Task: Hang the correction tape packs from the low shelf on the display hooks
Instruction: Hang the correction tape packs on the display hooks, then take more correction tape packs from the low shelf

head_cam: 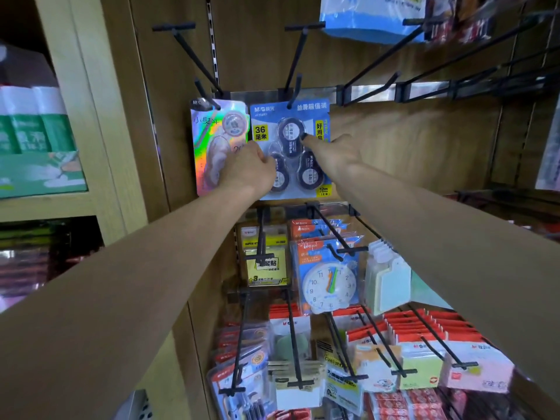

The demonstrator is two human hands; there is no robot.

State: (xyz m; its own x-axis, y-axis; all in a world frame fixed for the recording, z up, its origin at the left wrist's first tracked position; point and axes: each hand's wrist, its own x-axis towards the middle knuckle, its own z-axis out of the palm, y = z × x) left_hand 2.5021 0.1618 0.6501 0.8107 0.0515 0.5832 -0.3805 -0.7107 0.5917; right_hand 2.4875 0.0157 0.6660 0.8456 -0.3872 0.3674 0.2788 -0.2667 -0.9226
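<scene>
Blue correction tape pack [291, 150] hangs on its display hook [294, 89].
My left grip [247, 169] pinches its lower left edge; my right grip [336, 147], fingers extended, presses its front.

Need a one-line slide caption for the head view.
Both hands, left hand and right hand, press a blue three-roll correction tape pack hanging on a black display hook beside a holographic pack.

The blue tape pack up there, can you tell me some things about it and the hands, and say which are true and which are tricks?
1. The blue tape pack hangs on a hook. True.
2. It shows one tape roll. False: three.
3. The shiny rainbow pack is to its left. True.
4. The right hand is down at the toy clock. False: it touches the blue pack.
5. The left hand is on the packs. True.
</scene>
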